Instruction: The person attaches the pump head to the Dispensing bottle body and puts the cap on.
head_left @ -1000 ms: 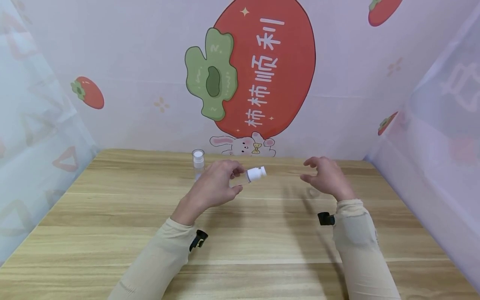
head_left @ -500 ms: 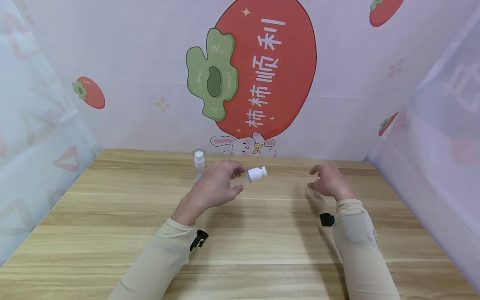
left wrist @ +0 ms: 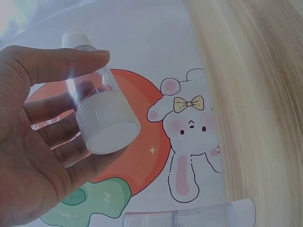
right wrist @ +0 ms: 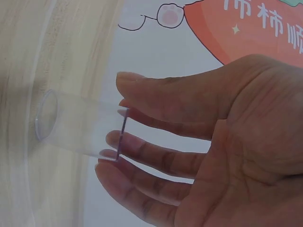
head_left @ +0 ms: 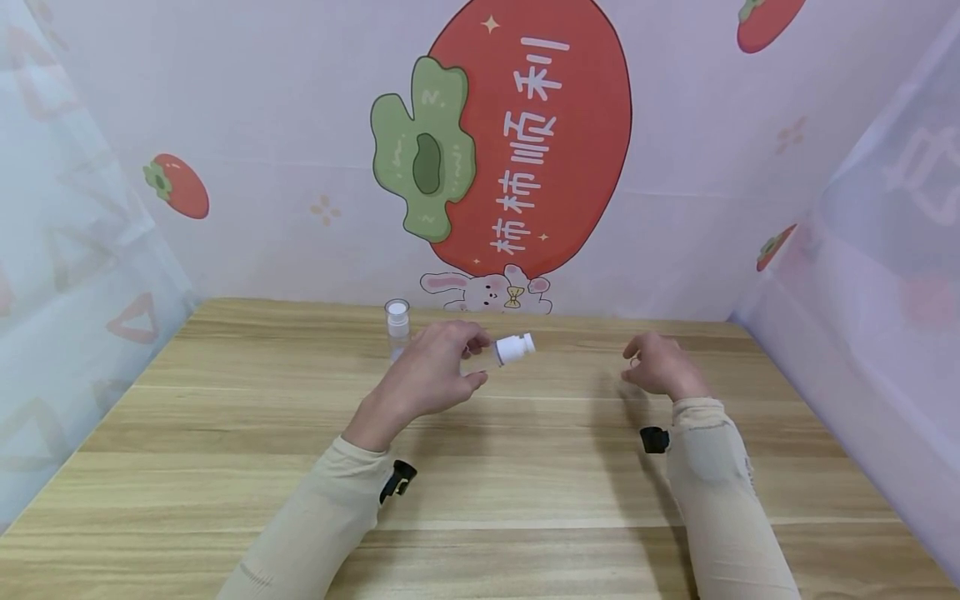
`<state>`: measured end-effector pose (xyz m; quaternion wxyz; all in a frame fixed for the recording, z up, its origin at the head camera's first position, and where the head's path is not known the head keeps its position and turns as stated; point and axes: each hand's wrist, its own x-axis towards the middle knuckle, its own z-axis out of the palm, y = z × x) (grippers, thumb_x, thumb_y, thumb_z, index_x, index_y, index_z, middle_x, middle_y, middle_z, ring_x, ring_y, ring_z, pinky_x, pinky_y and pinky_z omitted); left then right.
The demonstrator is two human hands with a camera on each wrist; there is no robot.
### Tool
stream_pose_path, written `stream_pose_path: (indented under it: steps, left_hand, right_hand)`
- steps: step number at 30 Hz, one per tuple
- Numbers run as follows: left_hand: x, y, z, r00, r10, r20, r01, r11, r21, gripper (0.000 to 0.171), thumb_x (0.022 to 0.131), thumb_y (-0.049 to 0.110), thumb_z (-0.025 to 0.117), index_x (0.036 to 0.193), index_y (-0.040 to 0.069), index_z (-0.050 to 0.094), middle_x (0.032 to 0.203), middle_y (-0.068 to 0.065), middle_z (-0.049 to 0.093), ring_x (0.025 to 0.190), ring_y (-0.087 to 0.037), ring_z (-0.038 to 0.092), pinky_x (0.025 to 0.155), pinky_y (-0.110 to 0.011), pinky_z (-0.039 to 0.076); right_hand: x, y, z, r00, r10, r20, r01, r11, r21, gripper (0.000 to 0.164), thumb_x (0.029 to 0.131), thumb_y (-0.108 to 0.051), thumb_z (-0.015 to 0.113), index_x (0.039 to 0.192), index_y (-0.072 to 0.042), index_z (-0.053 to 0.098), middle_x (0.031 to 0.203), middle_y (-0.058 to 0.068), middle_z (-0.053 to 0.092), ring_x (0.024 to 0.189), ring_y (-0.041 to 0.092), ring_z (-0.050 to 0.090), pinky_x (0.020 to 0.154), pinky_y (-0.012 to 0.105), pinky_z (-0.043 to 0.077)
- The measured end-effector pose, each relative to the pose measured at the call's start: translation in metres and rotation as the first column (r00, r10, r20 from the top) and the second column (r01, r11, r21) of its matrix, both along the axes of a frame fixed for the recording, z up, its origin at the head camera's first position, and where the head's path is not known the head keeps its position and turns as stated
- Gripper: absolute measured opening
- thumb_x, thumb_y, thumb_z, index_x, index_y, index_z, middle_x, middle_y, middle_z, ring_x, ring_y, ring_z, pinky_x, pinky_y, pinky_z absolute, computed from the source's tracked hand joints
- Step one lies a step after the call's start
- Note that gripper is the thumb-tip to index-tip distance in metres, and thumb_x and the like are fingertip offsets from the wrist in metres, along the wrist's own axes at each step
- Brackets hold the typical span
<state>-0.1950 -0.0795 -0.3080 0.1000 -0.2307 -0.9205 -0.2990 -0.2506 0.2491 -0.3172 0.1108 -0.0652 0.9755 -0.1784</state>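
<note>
My left hand (head_left: 431, 367) holds a clear pump bottle (left wrist: 106, 111) with a white pump head (head_left: 514, 348), tilted so the head faces right. In the left wrist view, its thumb lies across the bottle's neck and the other fingers reach behind it. My right hand (head_left: 658, 367) has its fingers curled around the upper rim of a clear plastic cap (right wrist: 80, 123). The cap's far end is close to the tabletop. In the head view only a thin ring of the cap shows between thumb and forefinger.
A second clear bottle (head_left: 397, 325) with a white pump and clear cap stands upright behind my left hand. The wood-grain table (head_left: 487, 500) meets a white printed backdrop (head_left: 285, 233) at its back edge, with side curtains (head_left: 885, 333) left and right.
My right hand has moved slightly right and down, and its fingers have come together around the clear cap. My left hand and its bottle have hardly moved.
</note>
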Motion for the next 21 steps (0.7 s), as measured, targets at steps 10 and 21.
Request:
stream_pose_path:
  steps: [10, 21]
  left_hand:
    - [0.000, 0.000, 0.000, 1.000, -0.010, -0.008, 0.010, 1.000, 0.008, 0.034, 0.080, 0.007, 0.085, 0.112, 0.005, 0.073, 0.105, -0.007, 0.072, 0.094, -0.024, 0.068, 0.083, -0.037, 0.056]
    - [0.001, 0.001, 0.000, 1.000, -0.009, -0.002, 0.009, 1.000, 0.001, 0.034, 0.080, 0.007, 0.085, 0.112, 0.006, 0.073, 0.104, -0.005, 0.072, 0.093, -0.022, 0.067, 0.083, -0.037, 0.056]
  right_hand:
    - [-0.005, 0.005, -0.011, 1.000, 0.013, 0.002, -0.013, 1.000, 0.002, 0.043, 0.091, -0.008, 0.068, 0.128, 0.012, 0.059, 0.125, 0.033, 0.058, 0.115, 0.047, 0.056, 0.091, 0.058, 0.050]
    - [-0.006, 0.005, -0.014, 0.999, -0.035, 0.009, 0.035, 0.999, -0.015, 0.043, 0.090, -0.009, 0.067, 0.127, 0.010, 0.059, 0.123, 0.032, 0.059, 0.111, 0.046, 0.058, 0.088, 0.057, 0.051]
